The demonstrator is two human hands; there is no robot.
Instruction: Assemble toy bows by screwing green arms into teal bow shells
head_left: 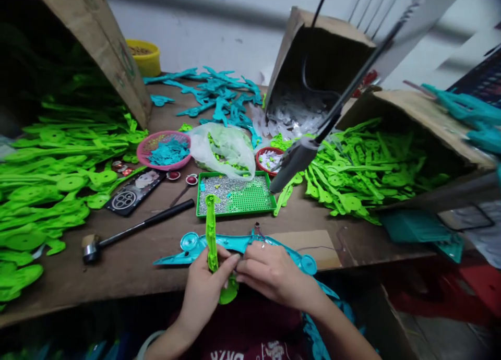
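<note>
My left hand [205, 279] is closed round a long lime-green plastic part [211, 229], which stands upright with its rounded disc end below my fingers. The fingers of my right hand [272, 271] are pinched together against that part, close to my left thumb; whatever they hold is too small or hidden to make out. Just behind both hands, a long blue plastic part [230, 241] with round ends lies along the table's front edge. Beyond it sits a green tray [235, 214] of small metal pieces, apparently screws.
A hammer [144, 227] and a phone [135, 193] lie to the left. A grey electric screwdriver [295, 164] hangs at the right of the tray. Lime-green parts [348, 167] spill from cardboard boxes on both sides. A pink basket [143, 154] holds small blue pieces.
</note>
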